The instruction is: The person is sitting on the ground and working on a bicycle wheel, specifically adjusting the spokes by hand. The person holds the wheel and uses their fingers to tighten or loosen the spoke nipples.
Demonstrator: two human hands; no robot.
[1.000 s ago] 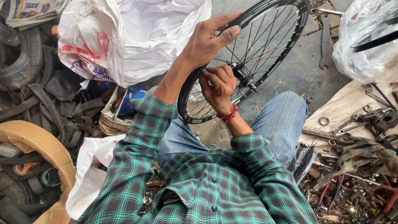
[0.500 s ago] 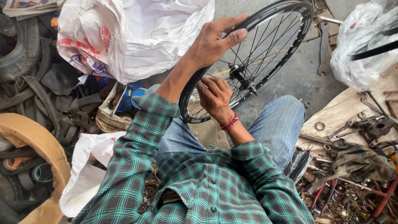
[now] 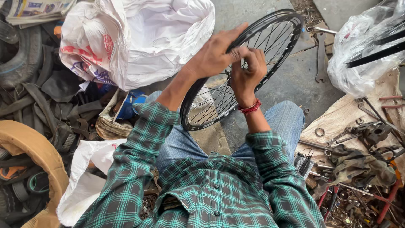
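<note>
My left hand [image 3: 213, 57] gripped the wheel [image 3: 240, 69] rim, steadying it upright; my right hand [image 3: 247, 71] pinched the spokes

- Bicycle wheel rim [image 3: 276, 25]: black, round, laced with thin metal spokes, no tyre fitted.
- Held tilted above the person's lap, its upper edge leaning away over the concrete floor [image 3: 295, 80].

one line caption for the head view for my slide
Left hand grips the black spoked bicycle wheel rim while the right hand works at its spokes.
</note>
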